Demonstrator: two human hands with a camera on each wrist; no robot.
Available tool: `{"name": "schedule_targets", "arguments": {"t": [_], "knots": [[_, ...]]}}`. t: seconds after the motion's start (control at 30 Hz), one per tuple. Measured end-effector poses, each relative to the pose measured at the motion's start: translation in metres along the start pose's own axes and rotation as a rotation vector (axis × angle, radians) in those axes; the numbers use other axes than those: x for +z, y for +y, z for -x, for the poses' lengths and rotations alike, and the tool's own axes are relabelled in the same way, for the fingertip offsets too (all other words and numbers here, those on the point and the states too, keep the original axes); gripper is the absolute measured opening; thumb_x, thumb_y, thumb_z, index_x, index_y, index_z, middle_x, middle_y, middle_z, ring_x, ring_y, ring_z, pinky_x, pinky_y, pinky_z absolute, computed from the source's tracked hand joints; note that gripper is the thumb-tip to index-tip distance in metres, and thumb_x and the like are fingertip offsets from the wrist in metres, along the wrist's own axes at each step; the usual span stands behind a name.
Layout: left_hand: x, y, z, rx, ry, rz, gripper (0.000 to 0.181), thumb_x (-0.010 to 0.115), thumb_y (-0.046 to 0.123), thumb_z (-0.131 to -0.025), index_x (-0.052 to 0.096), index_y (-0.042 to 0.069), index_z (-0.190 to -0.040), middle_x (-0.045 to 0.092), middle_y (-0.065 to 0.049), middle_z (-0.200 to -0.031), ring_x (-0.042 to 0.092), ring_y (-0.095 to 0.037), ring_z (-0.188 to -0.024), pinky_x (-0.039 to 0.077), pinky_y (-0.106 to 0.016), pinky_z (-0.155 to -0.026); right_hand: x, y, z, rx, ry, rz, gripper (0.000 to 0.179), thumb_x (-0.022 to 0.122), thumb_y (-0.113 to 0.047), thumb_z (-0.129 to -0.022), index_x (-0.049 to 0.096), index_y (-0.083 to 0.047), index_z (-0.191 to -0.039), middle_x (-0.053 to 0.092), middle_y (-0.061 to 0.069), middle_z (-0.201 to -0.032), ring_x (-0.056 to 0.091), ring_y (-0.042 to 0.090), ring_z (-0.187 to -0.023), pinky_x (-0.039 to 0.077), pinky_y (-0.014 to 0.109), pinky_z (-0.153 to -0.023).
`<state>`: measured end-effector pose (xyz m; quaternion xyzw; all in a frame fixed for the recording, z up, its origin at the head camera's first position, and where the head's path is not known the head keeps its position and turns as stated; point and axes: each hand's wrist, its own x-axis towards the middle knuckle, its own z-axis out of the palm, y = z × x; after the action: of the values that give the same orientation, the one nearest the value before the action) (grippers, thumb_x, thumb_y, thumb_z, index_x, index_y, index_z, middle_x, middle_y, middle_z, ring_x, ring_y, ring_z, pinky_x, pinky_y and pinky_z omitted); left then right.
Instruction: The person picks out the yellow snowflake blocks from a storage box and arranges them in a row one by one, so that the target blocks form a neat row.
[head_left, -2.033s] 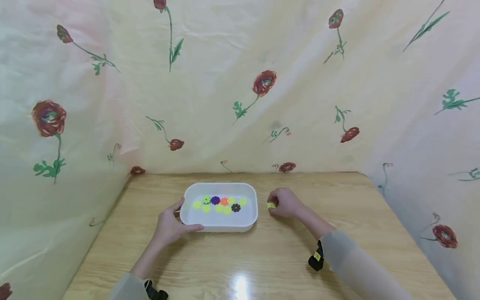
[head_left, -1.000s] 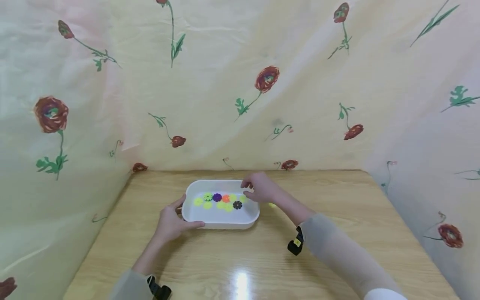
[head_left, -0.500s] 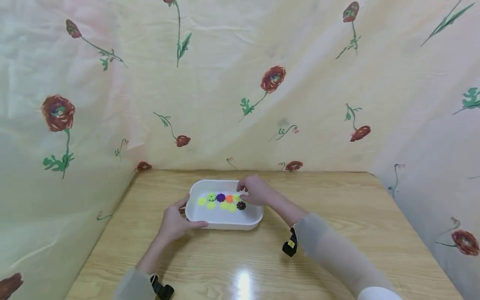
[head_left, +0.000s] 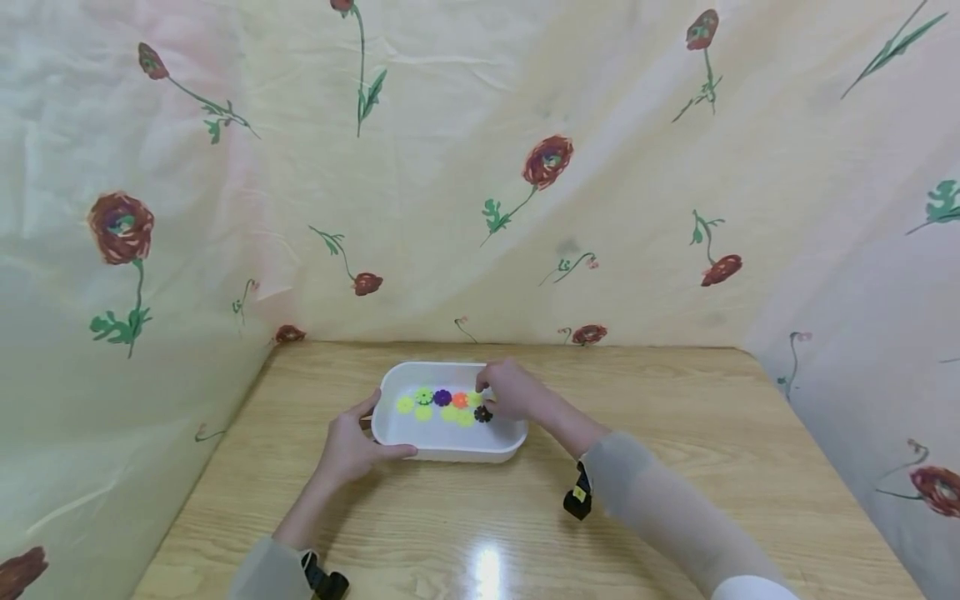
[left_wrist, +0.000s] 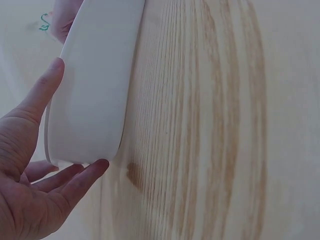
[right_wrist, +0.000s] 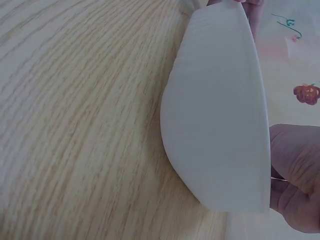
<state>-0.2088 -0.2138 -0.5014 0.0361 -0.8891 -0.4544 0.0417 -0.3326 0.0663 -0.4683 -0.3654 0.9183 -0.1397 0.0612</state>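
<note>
A white plastic box [head_left: 450,433] sits on the table with several flower-shaped plastic pieces inside: yellow ones [head_left: 405,405], a green one [head_left: 424,396], a purple one [head_left: 442,398], an orange one [head_left: 460,400] and a black one [head_left: 483,414]. My left hand [head_left: 351,442] grips the box's left end, thumb along the front wall and fingers at the side, as the left wrist view also shows. Over the right end, my right hand [head_left: 510,390] reaches inside, curled fingertips close to a yellow piece and the black one. Whether they pinch a piece, I cannot tell.
The wooden table [head_left: 450,525] ends at the back and sides against a flower-printed cloth [head_left: 450,167]. In the right wrist view the box's outer wall [right_wrist: 215,115] fills the middle. Camera straps sit on both wrists.
My right hand let go of a yellow piece on the table right of the box, then moved left over the box and down to its pieces. My left hand keeps its grip.
</note>
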Motion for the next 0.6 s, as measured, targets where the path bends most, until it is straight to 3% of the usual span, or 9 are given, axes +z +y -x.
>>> {"name": "schedule_targets", "arguments": {"t": [0.37,0.6], "knots": [[0.0015,-0.0025,-0.0008,0.003,0.003,-0.003,0.113,0.102,0.034,-0.070,0.043,-0.001,-0.160,0.056,-0.021,-0.157,0.068,-0.032,-0.123,0.059,-0.040,-0.099,0.0030,-0.0007,-0.0003,0.012,-0.017,0.024,0.020,0.079,-0.007,-0.092,0.079,-0.004,-0.113,0.079,0.011,-0.114,0.075,0.026,-0.108,0.063,0.036,-0.095],[0.0004,-0.0022,-0.0002,-0.006,0.003,0.001,0.112,0.102,0.033,-0.071,0.043,0.000,-0.160,0.056,-0.021,-0.158,0.067,-0.032,-0.122,0.058,-0.032,-0.095,0.0037,-0.0039,0.0011,0.038,-0.045,0.024,0.021,0.078,-0.005,-0.093,0.078,-0.003,-0.114,0.079,0.012,-0.114,0.074,0.026,-0.106,0.062,0.037,-0.096]]}}
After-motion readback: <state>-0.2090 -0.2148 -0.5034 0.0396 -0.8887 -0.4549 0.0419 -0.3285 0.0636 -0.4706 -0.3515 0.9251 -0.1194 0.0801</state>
